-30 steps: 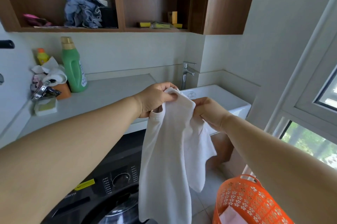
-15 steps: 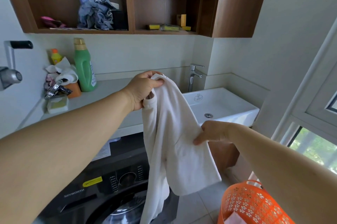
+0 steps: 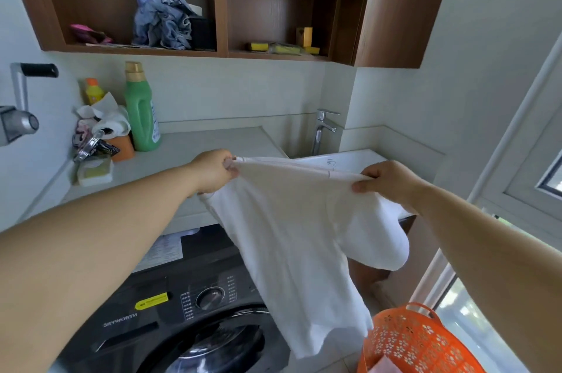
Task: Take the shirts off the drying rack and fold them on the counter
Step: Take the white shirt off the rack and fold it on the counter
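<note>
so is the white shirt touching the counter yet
Cannot tell. In the head view the white shirt hangs stretched between the left hand and right hand, hiding the counter edge behind it.

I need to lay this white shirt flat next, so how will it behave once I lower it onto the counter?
The white shirt is probably floppy: it sags between the left hand and right hand. It looks light, held by pinches alone. It will likely bunch on the counter and need smoothing.
</note>
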Demonstrator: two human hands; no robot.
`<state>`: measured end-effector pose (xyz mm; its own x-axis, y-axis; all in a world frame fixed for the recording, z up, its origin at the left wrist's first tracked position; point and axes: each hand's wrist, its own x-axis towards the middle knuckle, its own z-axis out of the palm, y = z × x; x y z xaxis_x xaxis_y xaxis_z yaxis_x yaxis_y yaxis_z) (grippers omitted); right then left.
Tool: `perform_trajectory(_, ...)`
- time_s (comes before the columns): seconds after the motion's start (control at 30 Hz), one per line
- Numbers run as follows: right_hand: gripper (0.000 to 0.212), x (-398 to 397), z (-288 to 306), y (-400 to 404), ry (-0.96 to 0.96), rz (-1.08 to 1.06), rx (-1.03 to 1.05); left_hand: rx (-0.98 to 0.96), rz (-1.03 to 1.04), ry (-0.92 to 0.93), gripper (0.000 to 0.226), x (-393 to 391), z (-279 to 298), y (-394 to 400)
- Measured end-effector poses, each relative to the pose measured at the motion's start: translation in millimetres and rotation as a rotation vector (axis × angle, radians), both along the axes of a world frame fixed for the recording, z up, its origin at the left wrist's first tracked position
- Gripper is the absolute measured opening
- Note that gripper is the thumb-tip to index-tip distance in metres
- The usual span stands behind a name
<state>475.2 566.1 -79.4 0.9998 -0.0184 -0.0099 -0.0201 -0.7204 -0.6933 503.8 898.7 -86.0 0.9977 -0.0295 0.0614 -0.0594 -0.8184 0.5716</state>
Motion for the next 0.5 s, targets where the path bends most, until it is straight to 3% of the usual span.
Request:
perform_trajectory(0.1, 0.009, -2.1, 10.2, -6.9, -0.014, 0.007, 0.033, -0.104, 0.060, -0.141, 0.022, 0.8, -5.5, -6.0)
perform_trajectory(0.27, 0.024, 6.7, 14.8, -17.4, -0.218, -0.069, -0.041, 0.111, -0.090, -0.488, 0.023, -5.7, 10.9, -20.4)
perform_trajectory(0.4, 0.024, 14.9, 11.3, -23.9, -0.207, -0.020, -0.010, 0.144, -0.182, -0.271, 0.049, -10.3, 40.7, -13.2)
perform_trajectory(0.5, 0.024, 27.0, 9.9, -25.5, -0.200, 0.005, 0.084, 0.326, -0.128, -0.113, 0.043, -9.4, 54.3, 1.2)
